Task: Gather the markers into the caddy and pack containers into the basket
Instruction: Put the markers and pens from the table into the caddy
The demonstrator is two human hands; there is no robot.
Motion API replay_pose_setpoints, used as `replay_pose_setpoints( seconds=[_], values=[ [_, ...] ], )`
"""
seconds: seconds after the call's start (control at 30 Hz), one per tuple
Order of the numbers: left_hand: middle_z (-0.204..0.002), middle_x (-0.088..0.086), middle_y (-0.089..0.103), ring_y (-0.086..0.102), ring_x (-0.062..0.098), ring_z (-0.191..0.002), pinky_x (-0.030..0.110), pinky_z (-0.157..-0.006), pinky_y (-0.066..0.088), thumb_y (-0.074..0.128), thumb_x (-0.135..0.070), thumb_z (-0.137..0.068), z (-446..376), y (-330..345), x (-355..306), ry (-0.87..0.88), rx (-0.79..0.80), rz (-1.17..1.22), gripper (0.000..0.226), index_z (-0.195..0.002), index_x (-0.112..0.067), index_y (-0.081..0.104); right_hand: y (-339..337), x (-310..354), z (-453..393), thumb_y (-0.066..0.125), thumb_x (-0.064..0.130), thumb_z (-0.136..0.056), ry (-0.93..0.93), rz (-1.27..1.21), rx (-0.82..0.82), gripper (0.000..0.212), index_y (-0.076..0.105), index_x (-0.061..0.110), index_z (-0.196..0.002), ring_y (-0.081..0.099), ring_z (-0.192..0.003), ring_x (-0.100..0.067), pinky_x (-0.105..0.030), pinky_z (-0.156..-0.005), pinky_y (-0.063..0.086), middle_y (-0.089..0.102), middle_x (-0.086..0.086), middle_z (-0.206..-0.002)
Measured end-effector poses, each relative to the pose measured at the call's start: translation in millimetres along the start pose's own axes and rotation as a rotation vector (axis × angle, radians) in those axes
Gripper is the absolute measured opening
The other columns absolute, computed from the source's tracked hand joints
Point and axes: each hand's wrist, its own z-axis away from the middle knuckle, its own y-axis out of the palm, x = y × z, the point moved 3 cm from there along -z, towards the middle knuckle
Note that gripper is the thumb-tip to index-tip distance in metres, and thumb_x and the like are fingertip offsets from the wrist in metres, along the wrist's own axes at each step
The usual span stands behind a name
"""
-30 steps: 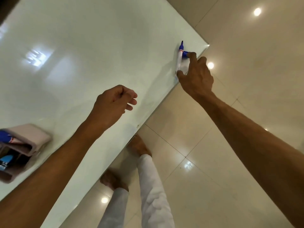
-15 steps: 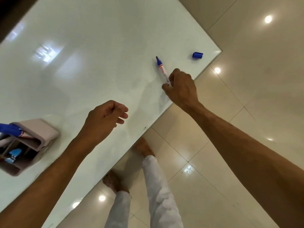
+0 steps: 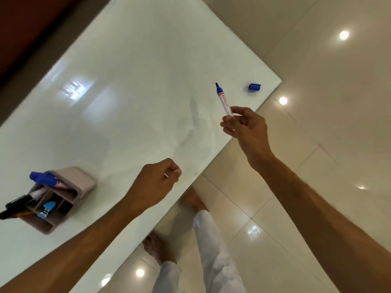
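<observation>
- Uncapped marker [image 3: 224, 100]: white barrel with a red band, blue collar and dark tip; it points up and far, pinched at its lower end, above the surface.
- Blue cap [image 3: 254, 86]: lies on its side near the far right corner.
- Caddy [image 3: 69, 193]: beige, with compartments, at near left; it holds blue-capped and black-capped markers.

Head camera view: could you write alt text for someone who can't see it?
A person's right hand holds an uncapped blue-tipped white marker above a glossy white table, its loose blue cap lying near the table's corner. The left hand is closed in a loose fist, near a beige plastic caddy holding other markers.
</observation>
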Motion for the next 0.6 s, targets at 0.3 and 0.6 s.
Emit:
replay_pose_setpoints(
  seconds=[0.3,0.6],
  values=[
    [-0.109,0.0,0.063,0.068,0.021,-0.09,0.033,-0.079,0.05,0.069,-0.024,-0.097,-95.1,13.2,-96.0,0.328,-0.381,-0.277,0.01,-0.105,-0.018,0.066,-110.2,-1.7,-5.6,0.066,0.009,-0.103,-0.037,-0.064,-0.187,0.027,0.071,0.007,-0.129,0.08,-0.094,-0.023,-0.035,-0.091,0.065,0.077,-0.015,-0.109],
    [-0.155,0.007,0.052,0.05,0.025,-0.141,0.03,-0.115,0.038,0.057,-0.016,-0.107,-179.3,67.8,-207.2,0.645,-0.282,-0.455,0.049,-0.155,-0.02,0.049,-189.0,-27.5,3.8,0.066,0.007,-0.103,-0.023,-0.169,-0.298,0.029,0.071,0.007,-0.131,0.079,-0.097,-0.028,-0.04,-0.094,0.064,0.075,-0.019,-0.114]
  ],
)
